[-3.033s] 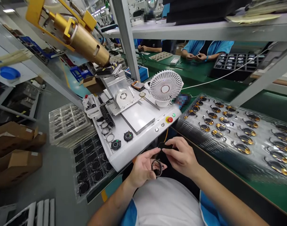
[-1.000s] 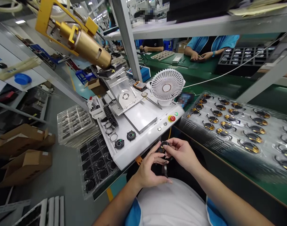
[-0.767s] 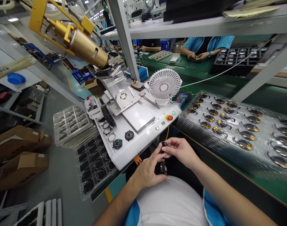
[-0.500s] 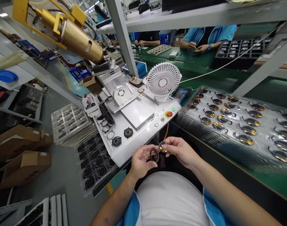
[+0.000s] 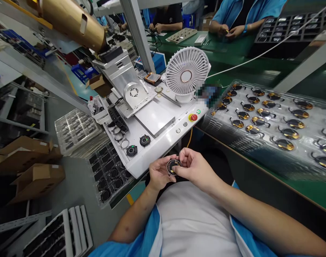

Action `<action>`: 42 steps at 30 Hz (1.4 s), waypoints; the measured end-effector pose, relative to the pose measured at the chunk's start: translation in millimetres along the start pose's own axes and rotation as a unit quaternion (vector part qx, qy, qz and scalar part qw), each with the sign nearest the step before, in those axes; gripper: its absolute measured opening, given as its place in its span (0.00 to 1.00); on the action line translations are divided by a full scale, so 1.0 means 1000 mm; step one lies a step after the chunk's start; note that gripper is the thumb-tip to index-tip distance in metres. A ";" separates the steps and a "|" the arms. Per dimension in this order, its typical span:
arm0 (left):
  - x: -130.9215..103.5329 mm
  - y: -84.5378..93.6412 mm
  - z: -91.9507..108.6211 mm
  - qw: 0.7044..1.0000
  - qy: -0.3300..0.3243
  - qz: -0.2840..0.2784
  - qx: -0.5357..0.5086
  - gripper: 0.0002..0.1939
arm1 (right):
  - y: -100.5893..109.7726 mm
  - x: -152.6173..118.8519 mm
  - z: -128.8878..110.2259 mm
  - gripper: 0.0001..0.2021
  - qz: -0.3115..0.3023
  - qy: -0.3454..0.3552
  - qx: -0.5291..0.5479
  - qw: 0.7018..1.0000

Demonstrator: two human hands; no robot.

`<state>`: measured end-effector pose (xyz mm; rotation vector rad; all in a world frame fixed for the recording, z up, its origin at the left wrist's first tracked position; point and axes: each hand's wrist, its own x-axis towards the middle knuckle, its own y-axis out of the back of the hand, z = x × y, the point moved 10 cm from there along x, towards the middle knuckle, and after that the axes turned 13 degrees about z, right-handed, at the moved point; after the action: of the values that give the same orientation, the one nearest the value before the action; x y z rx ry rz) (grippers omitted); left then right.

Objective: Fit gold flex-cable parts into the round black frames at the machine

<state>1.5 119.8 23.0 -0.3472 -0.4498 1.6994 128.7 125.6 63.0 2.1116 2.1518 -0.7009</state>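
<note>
In front of my body, my left hand [image 5: 158,172] curls around a dark watch case ring, gripping it by its rim. A round black and gold watch display module [image 5: 172,165] lies against that ring, its flat face up. My right hand [image 5: 197,166] pinches this module at its right side, with the thumb on its face. Whether it sits fully inside the ring cannot be made out. On the white machine's front left lie two black watch bodies [image 5: 145,140] and several thin rings [image 5: 125,144].
A white fan [image 5: 186,74] stands on the machine [image 5: 157,153] near a red stop button [image 5: 194,117]. To the right, stacked clear trays [image 5: 222,125] bear several display modules. Another tray [image 5: 98,194] is at lower left. Two people work across the green bench.
My right hand has moved left, bringing the display module from beside the watch case ring onto it. My left hand has turned the ring face up. The camera view has tilted downward.
</note>
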 end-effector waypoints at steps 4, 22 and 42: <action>0.001 0.007 -0.001 1.000 0.009 0.021 0.012 0.31 | -0.004 -0.002 -0.004 0.17 0.000 0.007 -0.015 1.000; -0.002 0.022 -0.004 0.997 -0.007 0.056 0.050 0.35 | -0.015 -0.005 0.006 0.20 -0.029 -0.037 0.059 0.997; -0.008 0.001 0.022 0.984 -0.144 -0.029 0.104 0.32 | -0.006 0.007 0.052 0.33 -0.072 -0.167 0.028 0.983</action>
<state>-8.3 109.6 42.0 0.0652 -0.4819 1.7285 108.6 114.2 16.1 1.7215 2.1300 -1.0543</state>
